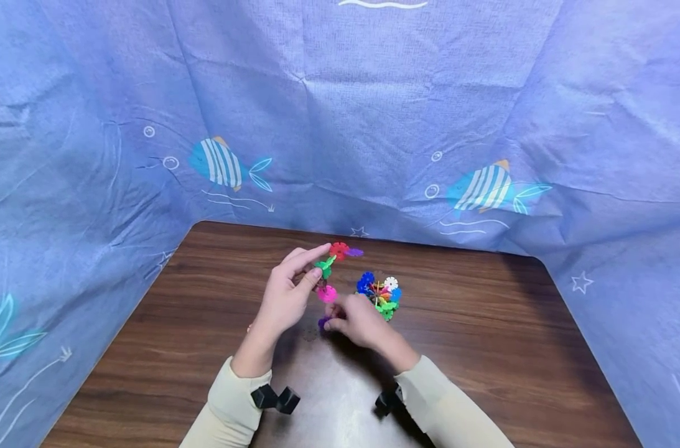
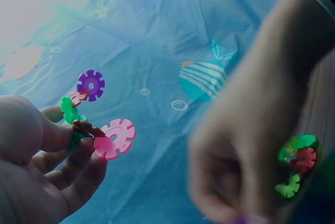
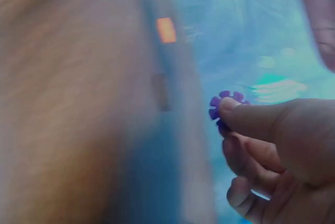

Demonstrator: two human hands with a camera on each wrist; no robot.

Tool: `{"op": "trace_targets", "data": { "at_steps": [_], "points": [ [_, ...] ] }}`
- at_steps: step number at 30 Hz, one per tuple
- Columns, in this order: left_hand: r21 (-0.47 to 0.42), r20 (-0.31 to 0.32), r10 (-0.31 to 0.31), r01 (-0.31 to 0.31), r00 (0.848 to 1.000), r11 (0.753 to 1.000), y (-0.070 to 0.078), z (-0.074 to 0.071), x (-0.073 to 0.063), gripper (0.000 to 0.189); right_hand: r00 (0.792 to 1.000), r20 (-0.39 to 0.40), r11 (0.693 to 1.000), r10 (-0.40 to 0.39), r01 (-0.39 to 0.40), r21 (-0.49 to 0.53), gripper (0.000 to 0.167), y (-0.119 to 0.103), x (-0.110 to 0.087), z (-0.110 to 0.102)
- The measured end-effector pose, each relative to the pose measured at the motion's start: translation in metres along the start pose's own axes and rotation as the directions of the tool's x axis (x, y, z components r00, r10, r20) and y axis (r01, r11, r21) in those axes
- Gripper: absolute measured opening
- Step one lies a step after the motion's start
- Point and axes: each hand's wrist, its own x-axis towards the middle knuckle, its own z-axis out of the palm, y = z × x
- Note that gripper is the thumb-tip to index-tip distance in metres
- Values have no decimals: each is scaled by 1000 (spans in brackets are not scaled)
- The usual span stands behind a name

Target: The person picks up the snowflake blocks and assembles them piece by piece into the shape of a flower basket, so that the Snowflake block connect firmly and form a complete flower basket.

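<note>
My left hand (image 1: 284, 295) holds a chain of interlocking flower discs between thumb and fingers. In the left wrist view the chain has a purple disc (image 2: 84, 85) at its far end, then a red disc (image 2: 78, 98), green discs (image 2: 69, 110), a brown disc (image 2: 87, 128) and a pink disc (image 2: 124, 131) at the near end. Just below and right of the pink disc, my right hand (image 1: 361, 320) pinches a loose purple disc (image 3: 214, 113) between thumb and forefinger. The thumb covers part of it, and its other fingers are curled beneath.
Right of the hands, a cluster of joined discs (image 1: 367, 280) in blue, white, green, red and yellow sits on the brown wooden table (image 1: 457, 348). A blue cloth (image 1: 373, 155) printed with fish hangs behind and along both sides. Black wrist cameras (image 1: 275, 399) are strapped over the sleeves.
</note>
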Motion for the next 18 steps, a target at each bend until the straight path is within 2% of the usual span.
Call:
{"op": "trace_targets", "data": {
  "at_steps": [3, 5, 7, 10, 12, 15, 18],
  "points": [
    [-3, 15, -3, 3, 1000, 1000, 1, 1, 1, 43, 988, -151, 991, 11, 10, 133, 12, -4, 0, -19],
    [-8, 25, -7, 7, 1000, 1000, 0, 4, 0, 43, 968, -248, 974, 34, 24, 227, 11, -5, -4, -34],
    [-12, 29, -9, 10, 1000, 1000, -1, 6, 0, 42, 946, -319, 941, 64, 49, 334, 10, -4, -9, -48],
    [1, 29, -13, 13, 999, 1000, -2, 7, 0, 42, 921, -370, 889, 122, 64, 453, 8, 0, -17, -66],
    [10, 27, -16, 15, 1000, 1000, -3, 8, 0, 43, 907, -396, 865, 143, 80, 495, 8, 2, -20, -75],
    [20, 22, -23, 23, 999, 1000, -4, 8, 1, 44, 880, -447, 843, 161, 113, 525, 9, 4, -23, -85],
    [22, 24, -22, 21, 999, 1000, -4, 8, 2, 44, 840, -512, 824, 182, 153, 545, 12, 4, -25, -90]
  ]
}}
